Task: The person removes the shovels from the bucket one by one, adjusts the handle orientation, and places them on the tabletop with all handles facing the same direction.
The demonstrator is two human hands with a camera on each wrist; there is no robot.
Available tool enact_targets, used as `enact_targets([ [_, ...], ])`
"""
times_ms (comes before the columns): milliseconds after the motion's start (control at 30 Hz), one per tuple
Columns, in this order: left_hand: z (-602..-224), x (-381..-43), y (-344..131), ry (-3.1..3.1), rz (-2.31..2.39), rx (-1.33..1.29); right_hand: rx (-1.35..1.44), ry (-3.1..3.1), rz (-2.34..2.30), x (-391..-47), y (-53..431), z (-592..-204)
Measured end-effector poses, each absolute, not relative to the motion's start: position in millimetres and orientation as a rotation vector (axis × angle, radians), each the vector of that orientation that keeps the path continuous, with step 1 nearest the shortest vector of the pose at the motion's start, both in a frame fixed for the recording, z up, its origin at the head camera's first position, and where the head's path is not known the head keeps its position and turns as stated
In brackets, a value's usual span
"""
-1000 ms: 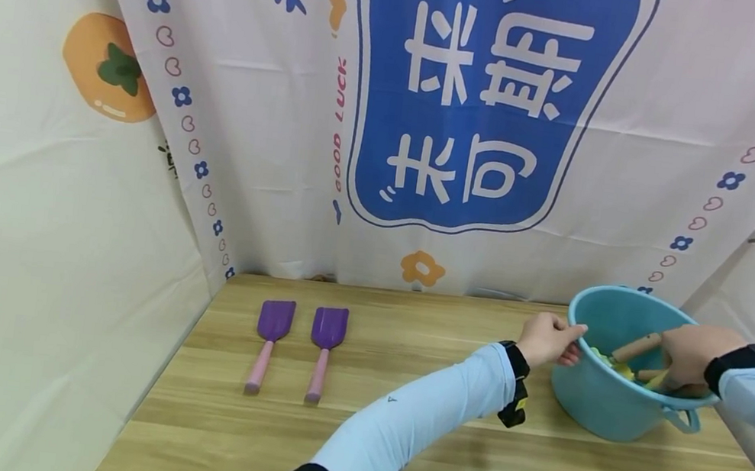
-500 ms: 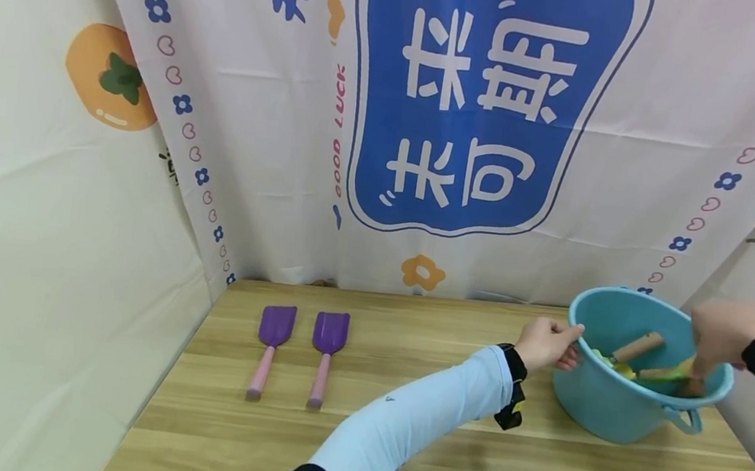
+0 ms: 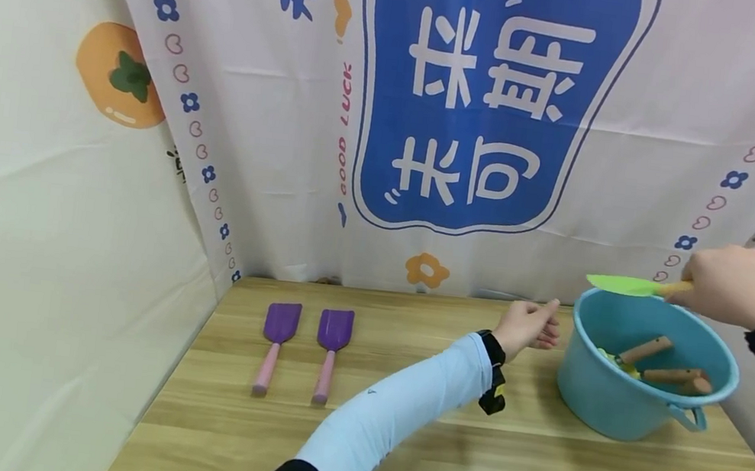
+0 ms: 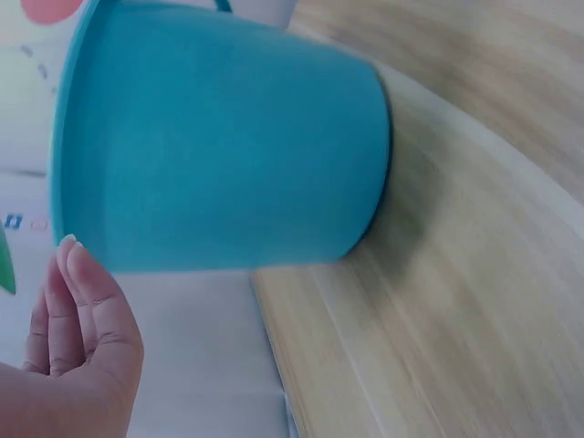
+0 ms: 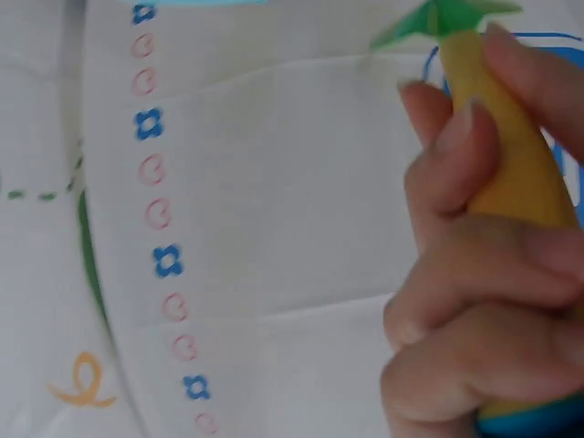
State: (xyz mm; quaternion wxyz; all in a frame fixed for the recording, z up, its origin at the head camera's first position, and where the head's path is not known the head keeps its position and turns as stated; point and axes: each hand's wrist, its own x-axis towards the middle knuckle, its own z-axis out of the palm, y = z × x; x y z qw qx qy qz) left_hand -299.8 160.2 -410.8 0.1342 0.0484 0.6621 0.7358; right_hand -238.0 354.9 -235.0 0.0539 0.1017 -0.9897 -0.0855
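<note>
My right hand (image 3: 745,288) grips the yellow handle of a small garden trowel with a green blade (image 3: 623,285), above the back rim of a blue bucket (image 3: 615,402). The right wrist view shows fingers curled round that yellow handle (image 5: 516,173), its blade partly cut off. Left of the bucket, my left hand (image 3: 528,330) hangs in the air with thumb and fingers loosely bent, holding nothing. In the head view a small gap separates it from the rim. Inside the bucket lie several tools with wooden handles (image 3: 645,349); their heads are mostly hidden.
Two toy shovels with purple blades and pink handles, one left (image 3: 280,325) and one right (image 3: 334,331), lie side by side on the wooden table (image 3: 205,425). A printed cloth (image 3: 266,239) hangs along the table's back edge. The bucket stands near the right edge.
My right hand has lifted the green trowel up out of the bucket. The left hand has let go of the rim and moved a little left.
</note>
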Motion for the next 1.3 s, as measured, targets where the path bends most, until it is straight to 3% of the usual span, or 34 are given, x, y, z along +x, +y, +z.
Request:
enact_targets([
  [367,-398.9,-318.5,110.3,1.655,2.354,0.055,0.437,-2.907,-0.049,-238.9,287.5,-262.2],
  [800,-405.7,-333.5,46.6,1.81,2.428,-0.062,0.501,-2.793,0.018,-258.4,216.8,-305.0],
  [1033,-407.7,-346.6,3.0,2.168,2.176,0.108,0.54,-3.176,0.435,-267.3,194.9,-312.5],
  [1300,-406.4,-343.3,-40.5,2.322,1.933,0.239,0.547,-3.198,0.828,-313.1,168.5,-323.2],
])
